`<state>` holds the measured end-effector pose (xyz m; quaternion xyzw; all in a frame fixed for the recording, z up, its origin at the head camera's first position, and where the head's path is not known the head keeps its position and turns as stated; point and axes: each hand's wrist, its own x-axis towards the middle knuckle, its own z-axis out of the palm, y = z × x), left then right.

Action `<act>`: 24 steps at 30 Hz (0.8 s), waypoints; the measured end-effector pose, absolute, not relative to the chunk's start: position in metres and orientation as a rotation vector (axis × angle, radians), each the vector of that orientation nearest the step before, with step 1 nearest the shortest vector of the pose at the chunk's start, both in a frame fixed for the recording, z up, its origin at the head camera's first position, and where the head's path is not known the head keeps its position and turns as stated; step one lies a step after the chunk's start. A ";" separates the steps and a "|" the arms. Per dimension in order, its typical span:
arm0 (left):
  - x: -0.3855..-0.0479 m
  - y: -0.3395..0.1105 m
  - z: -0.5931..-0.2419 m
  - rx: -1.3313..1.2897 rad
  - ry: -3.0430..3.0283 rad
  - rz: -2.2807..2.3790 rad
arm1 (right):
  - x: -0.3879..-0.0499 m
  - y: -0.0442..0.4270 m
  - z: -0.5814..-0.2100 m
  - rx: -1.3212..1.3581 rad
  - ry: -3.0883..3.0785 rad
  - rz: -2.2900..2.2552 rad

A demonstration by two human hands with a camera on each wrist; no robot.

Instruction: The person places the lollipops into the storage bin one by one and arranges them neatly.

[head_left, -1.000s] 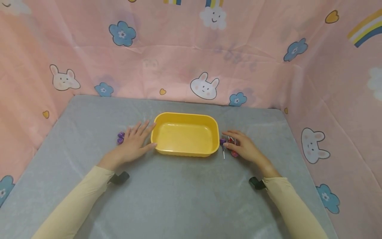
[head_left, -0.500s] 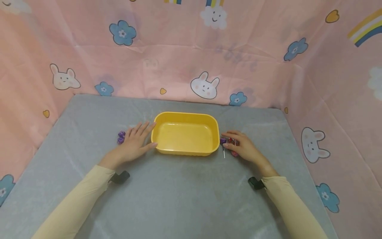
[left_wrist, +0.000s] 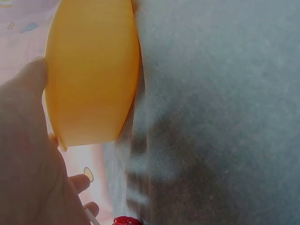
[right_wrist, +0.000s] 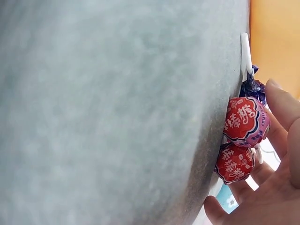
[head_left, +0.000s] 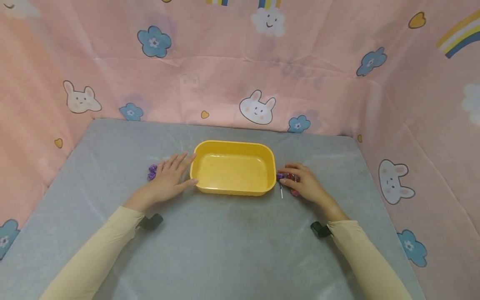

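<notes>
A yellow plastic tub stands mid-table. My left hand has spread fingers, with thumb and fingertips touching the tub's left rim; in the left wrist view the thumb rests at its edge. Purple-wrapped lollipops lie left of that hand, and a red wrapper shows below it. My right hand arches loosely over lollipops beside the tub's right end. Its thumb and fingers stand around a purple-wrapped lollipop; contact is unclear. Two red-and-pink lollipops sit near the palm.
A grey cloth covers the table. Behind and at both sides hangs a pink curtain printed with rabbits, flowers and clouds. Dark wrist cameras sit under both sleeves.
My right thumb and fingers have drawn slightly closer together over the lollipops, and the right wrist has shifted slightly left. The left hand and the tub stay in place.
</notes>
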<state>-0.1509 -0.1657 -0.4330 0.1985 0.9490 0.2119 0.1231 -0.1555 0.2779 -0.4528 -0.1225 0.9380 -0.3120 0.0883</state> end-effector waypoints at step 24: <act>-0.152 -0.163 -0.434 0.570 2.733 0.642 | -0.157 0.276 -0.452 -0.324 2.791 -0.915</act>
